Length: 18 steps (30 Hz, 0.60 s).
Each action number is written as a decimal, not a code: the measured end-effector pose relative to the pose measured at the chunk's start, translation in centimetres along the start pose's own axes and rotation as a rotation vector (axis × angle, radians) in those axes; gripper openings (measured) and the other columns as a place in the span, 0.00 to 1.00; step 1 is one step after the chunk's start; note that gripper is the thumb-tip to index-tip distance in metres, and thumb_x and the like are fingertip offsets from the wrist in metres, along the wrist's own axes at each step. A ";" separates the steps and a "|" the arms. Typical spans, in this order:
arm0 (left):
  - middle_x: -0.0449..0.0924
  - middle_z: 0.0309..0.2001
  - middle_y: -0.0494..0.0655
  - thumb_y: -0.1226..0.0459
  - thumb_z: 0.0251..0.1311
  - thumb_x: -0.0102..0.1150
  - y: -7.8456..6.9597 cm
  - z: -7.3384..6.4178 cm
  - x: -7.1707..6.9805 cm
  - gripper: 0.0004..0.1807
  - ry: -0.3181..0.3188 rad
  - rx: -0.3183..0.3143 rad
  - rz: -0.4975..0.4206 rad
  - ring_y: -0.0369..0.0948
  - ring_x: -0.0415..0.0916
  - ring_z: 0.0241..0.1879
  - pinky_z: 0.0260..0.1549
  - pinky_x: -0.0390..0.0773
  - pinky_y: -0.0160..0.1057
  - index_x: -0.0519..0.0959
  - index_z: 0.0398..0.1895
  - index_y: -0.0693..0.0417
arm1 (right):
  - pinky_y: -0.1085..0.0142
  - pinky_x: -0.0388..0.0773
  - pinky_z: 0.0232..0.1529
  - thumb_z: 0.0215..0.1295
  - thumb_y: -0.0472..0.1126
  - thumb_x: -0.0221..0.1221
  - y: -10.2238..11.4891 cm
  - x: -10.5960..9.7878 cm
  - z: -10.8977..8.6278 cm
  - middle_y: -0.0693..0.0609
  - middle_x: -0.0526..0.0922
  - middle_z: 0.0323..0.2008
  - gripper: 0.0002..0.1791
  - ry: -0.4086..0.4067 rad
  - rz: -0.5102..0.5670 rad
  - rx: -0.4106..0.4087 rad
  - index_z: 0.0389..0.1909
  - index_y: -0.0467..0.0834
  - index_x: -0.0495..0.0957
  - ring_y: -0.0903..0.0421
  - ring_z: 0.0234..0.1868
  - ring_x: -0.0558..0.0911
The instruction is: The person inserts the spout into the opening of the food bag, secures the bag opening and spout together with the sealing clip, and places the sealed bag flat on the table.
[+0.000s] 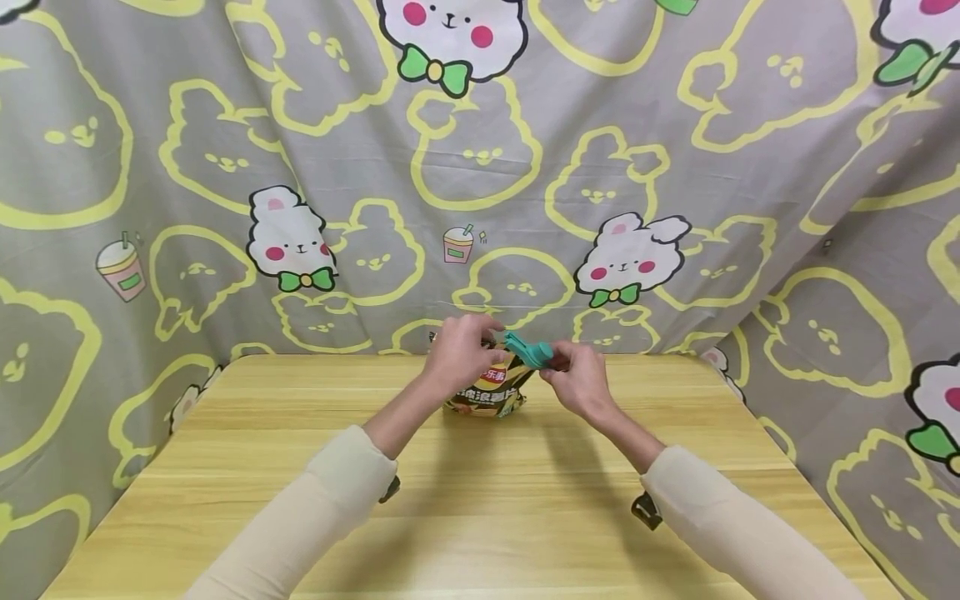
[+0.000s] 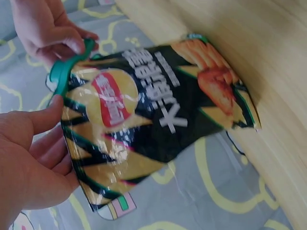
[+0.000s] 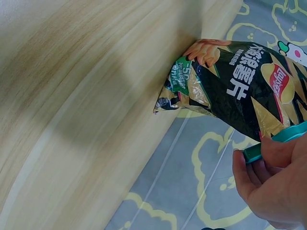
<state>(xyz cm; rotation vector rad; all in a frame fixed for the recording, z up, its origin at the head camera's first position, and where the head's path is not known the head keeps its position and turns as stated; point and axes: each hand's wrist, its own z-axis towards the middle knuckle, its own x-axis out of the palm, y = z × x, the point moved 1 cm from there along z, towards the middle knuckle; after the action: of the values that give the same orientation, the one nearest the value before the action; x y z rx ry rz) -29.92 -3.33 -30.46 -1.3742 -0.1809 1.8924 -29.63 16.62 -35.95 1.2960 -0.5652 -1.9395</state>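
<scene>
A black and gold chip bag stands at the far side of the table, tilted, its printed front towards me. Across its top edge lies a teal bag clip with a round cap at its right end. My right hand pinches the clip near that cap; in the right wrist view, thumb and fingers close round the clip's end. My left hand holds the bag's top edge. Its thumb lies at the clip in the left wrist view, with the other fingers partly hidden behind the bag.
The wooden table ends just behind the bag. A grey curtain with yellow outlines and cartoon animals hangs along the back and both sides. Dark straps show under the wrists.
</scene>
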 end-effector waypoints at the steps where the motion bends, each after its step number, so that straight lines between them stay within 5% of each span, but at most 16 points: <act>1: 0.90 0.43 0.54 0.64 0.55 0.76 -0.2 0.0 0.2 0.21 0.000 0.007 -0.007 0.45 0.88 0.39 0.32 0.85 0.38 0.85 0.53 0.57 | 0.51 0.86 0.45 0.57 0.28 0.68 0.0 0.0 0.0 0.41 0.89 0.36 0.11 -0.002 -0.003 0.001 0.42 0.36 0.87 0.45 0.38 0.89; 10: 0.89 0.37 0.51 0.64 0.57 0.74 -1.4 0.4 1.7 0.20 -0.023 0.030 -0.028 0.35 0.76 0.16 0.23 0.77 0.30 0.85 0.53 0.58 | 0.51 0.85 0.45 0.58 0.29 0.68 0.1 0.0 0.0 0.42 0.89 0.35 0.09 -0.004 -0.025 -0.001 0.41 0.36 0.87 0.45 0.38 0.89; 18: 0.87 0.31 0.48 0.64 0.55 0.75 -1.1 0.8 2.2 0.09 -0.082 0.061 -0.014 0.34 0.75 0.18 0.24 0.77 0.31 0.88 0.37 0.57 | 0.52 0.86 0.44 0.57 0.28 0.68 0.0 0.0 -0.1 0.42 0.89 0.35 0.11 -0.011 -0.007 0.004 0.42 0.36 0.87 0.45 0.38 0.89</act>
<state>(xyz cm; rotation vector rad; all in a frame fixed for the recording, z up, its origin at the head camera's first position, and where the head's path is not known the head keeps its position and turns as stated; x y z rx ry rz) -30.35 -0.83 -31.22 -1.2530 -0.1715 1.9284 -29.54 16.61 -35.93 1.2926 -0.5705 -1.9533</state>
